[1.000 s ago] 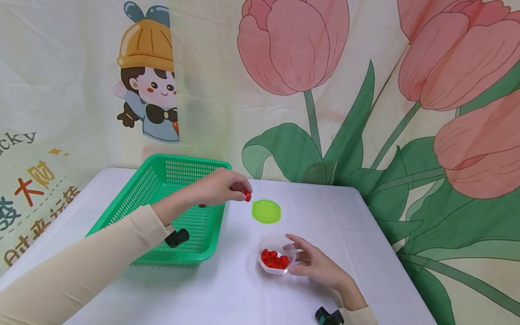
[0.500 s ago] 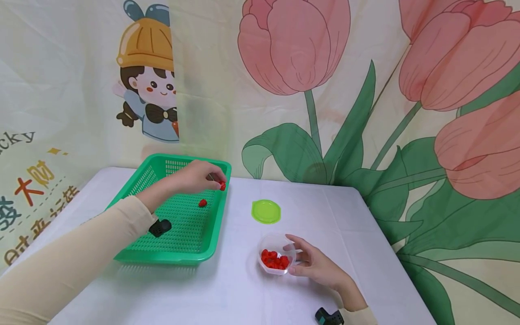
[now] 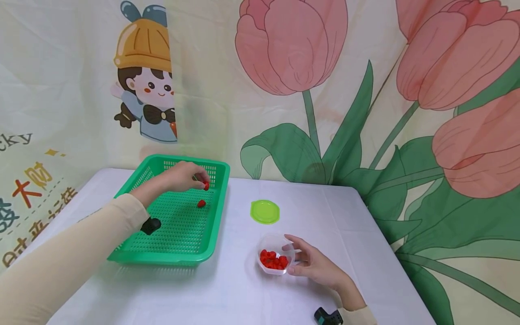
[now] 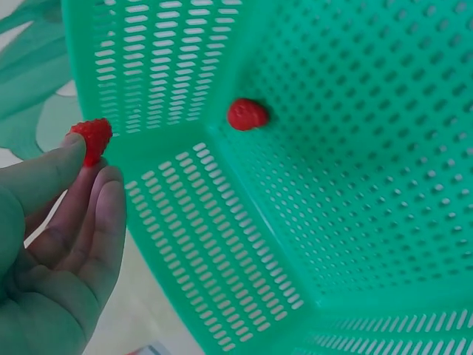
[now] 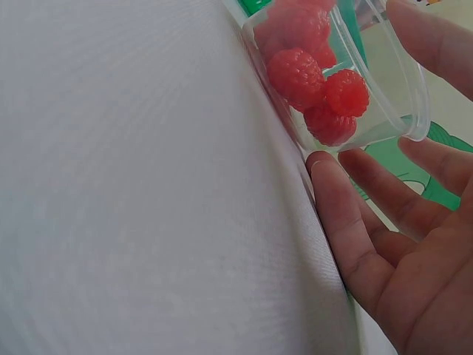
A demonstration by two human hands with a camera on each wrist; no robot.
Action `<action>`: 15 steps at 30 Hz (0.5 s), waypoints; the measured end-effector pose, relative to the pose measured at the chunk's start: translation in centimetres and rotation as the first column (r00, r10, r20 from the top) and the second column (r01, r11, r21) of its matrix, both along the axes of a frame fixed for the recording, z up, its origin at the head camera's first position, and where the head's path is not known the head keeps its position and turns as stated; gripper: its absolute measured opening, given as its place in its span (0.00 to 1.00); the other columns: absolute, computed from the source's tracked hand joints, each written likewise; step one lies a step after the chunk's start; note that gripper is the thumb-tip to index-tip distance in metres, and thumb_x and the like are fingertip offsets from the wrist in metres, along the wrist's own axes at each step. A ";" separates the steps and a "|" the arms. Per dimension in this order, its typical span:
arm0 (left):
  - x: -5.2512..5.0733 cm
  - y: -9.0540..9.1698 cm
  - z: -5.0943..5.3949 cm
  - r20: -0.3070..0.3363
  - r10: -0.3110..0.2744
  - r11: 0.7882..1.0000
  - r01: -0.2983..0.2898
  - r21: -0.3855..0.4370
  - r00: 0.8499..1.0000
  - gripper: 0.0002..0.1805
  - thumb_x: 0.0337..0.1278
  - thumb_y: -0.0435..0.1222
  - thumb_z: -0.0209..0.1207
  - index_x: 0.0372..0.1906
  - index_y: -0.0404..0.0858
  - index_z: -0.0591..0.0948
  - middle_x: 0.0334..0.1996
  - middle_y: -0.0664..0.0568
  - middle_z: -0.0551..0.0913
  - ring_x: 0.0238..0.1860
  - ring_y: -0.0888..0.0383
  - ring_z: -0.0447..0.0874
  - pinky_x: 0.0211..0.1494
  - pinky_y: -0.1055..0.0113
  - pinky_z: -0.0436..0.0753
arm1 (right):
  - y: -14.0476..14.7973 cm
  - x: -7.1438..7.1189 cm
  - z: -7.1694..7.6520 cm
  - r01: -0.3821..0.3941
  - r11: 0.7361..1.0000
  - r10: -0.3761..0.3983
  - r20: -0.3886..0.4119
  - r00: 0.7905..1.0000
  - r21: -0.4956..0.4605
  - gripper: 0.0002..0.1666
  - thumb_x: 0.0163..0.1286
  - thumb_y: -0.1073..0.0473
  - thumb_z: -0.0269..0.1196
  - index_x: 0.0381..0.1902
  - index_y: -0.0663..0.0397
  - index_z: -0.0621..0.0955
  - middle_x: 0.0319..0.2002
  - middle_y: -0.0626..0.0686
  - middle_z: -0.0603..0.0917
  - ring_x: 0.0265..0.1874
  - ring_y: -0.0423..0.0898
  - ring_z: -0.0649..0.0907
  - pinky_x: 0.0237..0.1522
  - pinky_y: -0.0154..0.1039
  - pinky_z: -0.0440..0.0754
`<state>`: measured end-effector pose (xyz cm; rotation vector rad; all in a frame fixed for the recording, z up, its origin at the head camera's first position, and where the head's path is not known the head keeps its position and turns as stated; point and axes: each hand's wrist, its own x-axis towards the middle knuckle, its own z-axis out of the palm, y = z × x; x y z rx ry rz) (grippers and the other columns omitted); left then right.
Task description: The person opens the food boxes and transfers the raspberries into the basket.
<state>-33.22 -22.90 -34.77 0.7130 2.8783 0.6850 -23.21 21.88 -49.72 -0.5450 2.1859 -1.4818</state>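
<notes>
Over the far right part of the green basket (image 3: 221, 216), the left hand (image 3: 183, 177) pinches a red raspberry (image 3: 206, 186) between thumb and fingers; the left wrist view shows this berry (image 4: 94, 139) at the fingertips. One more raspberry (image 3: 201, 204) lies on the basket floor, near a corner in the left wrist view (image 4: 247, 115). A clear cup (image 3: 276, 241) standing on the table holds several raspberries (image 3: 273, 260). Around its right side curve the fingers and thumb of the right hand (image 3: 314, 266). The right wrist view shows fingertips of that hand (image 5: 421, 259) at the cup's rim and base.
A bright green round lid (image 3: 265, 212) lies on the white tablecloth (image 3: 227, 289) behind the cup, to the right of the basket. A printed curtain (image 3: 211, 90) hangs behind the table. Small black devices are on both wrists.
The left hand, pinching a raspberry, has moved left from beyond the basket's right rim to above its inside. The right hand and the cup have stayed in place.
</notes>
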 end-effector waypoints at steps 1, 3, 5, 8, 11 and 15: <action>-0.1 -0.1 -0.1 0.003 0.001 1.000 -0.001 -0.003 1.000 0.09 0.73 0.31 0.64 0.53 0.34 0.87 0.48 0.44 0.89 0.53 0.42 0.85 0.54 0.46 0.86 | 0.0 0.0 0.0 0.000 1.000 0.000 0.002 1.000 -0.001 0.50 0.70 0.53 0.74 0.83 0.36 0.63 0.70 0.57 0.75 0.63 0.55 0.81 0.58 0.38 0.85; -0.3 -0.4 -0.3 0.010 0.006 1.000 -0.006 -0.005 1.000 0.09 0.73 0.31 0.64 0.53 0.33 0.87 0.48 0.44 0.89 0.52 0.42 0.85 0.54 0.46 0.86 | 0.0 0.0 0.0 0.000 1.000 0.000 0.003 1.000 0.002 0.50 0.69 0.53 0.74 0.83 0.37 0.63 0.70 0.56 0.75 0.63 0.55 0.81 0.59 0.38 0.85; -0.6 -0.7 -0.6 0.011 0.003 1.000 -0.003 -0.016 1.000 0.10 0.73 0.31 0.64 0.53 0.33 0.87 0.48 0.44 0.89 0.52 0.42 0.85 0.54 0.46 0.86 | -0.1 0.0 0.0 0.001 1.000 -0.001 0.002 1.000 0.002 0.51 0.70 0.53 0.74 0.84 0.38 0.62 0.70 0.56 0.75 0.63 0.55 0.81 0.59 0.38 0.85; -1.0 -1.3 -1.1 0.020 -0.002 0.999 0.003 -0.040 1.000 0.09 0.73 0.31 0.64 0.52 0.33 0.87 0.47 0.45 0.89 0.52 0.43 0.85 0.54 0.45 0.85 | -0.1 0.0 0.0 -0.003 1.000 0.003 -0.001 1.000 0.001 0.51 0.70 0.53 0.74 0.84 0.41 0.62 0.70 0.57 0.75 0.63 0.56 0.81 0.58 0.38 0.85; -1.5 -1.8 -1.7 0.025 -0.009 0.998 0.011 -0.069 1.000 0.08 0.72 0.31 0.65 0.51 0.34 0.87 0.46 0.47 0.89 0.51 0.43 0.85 0.54 0.45 0.85 | -0.1 0.0 0.0 -0.004 1.000 0.004 -0.001 1.000 0.001 0.51 0.70 0.54 0.74 0.84 0.40 0.62 0.70 0.57 0.75 0.63 0.55 0.81 0.58 0.38 0.85; -2.2 -2.4 -2.7 0.036 -0.017 0.996 0.020 -0.088 0.999 0.07 0.72 0.32 0.65 0.49 0.36 0.88 0.44 0.49 0.89 0.50 0.45 0.85 0.53 0.46 0.85 | 0.0 0.0 0.0 0.003 1.000 -0.003 0.001 1.000 0.006 0.50 0.70 0.54 0.74 0.83 0.37 0.63 0.69 0.56 0.76 0.63 0.55 0.81 0.59 0.38 0.85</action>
